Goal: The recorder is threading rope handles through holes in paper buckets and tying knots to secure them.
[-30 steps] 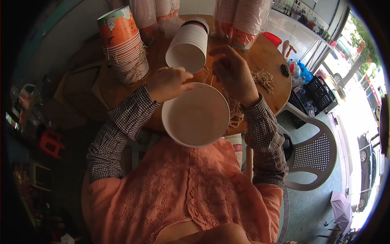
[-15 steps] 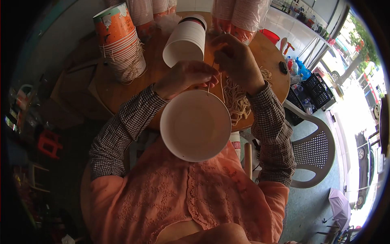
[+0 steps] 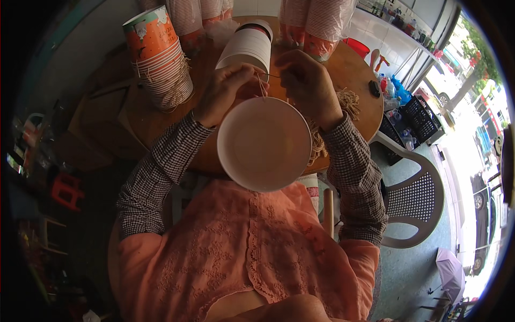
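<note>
A white tub [image 3: 264,145] is seen mouth-up toward the camera, in front of the torso and at the near edge of the table [image 3: 357,72]; whether it is propped on the lap or against the table cannot be told. A thin cord [image 3: 260,87] is run up from the far part of its rim. The cord is pinched between thumb and fingers of the left hand [image 3: 222,94], just beyond the rim, while a length of it is drawn sideways in the closed fingertips of the right hand [image 3: 310,86]. Spare cords [image 3: 317,149] are heaped beside the tub, partly hidden by the right forearm. A stack of white tubs [image 3: 247,49] is laid on its side beyond the hands, and a stack of orange tubs [image 3: 161,64] with cords hanging from it is stood to the left.

The step in hand is judged to be the looping or knotting of the cord at the rim. For the next move, a firm pinch is called for on the left, with the right-hand length kept controlled and the tub kept steady.
</note>
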The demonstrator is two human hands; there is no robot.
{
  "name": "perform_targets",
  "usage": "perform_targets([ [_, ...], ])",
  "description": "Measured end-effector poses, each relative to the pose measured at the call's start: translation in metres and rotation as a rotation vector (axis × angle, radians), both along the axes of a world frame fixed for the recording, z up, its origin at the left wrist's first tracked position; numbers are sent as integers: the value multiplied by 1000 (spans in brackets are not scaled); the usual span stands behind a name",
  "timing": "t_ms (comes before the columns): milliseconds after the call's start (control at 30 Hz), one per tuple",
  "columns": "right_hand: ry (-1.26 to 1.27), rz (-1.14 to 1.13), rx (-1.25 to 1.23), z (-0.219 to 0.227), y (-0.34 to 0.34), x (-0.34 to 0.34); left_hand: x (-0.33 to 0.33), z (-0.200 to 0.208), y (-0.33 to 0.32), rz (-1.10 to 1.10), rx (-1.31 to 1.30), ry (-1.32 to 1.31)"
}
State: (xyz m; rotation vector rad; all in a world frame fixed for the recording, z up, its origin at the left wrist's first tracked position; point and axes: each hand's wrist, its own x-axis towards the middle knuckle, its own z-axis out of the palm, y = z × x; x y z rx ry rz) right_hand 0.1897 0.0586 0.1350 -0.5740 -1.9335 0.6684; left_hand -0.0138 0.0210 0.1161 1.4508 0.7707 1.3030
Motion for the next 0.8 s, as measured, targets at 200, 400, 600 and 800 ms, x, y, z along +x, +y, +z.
perform_targets([
  [200,8,-35,-1,-6,11,-5,7,0,-2,-126,-250,-263],
  [400,35,-123,94,3,21,-7,16,-2,2,-31,-194,-83],
  [600,-90,-336,453,14,17,-25,21,-2,12,-32,-154,-58],
  [800,-87,-305,316,19,31,-31,11,-5,36,-39,-91,117],
])
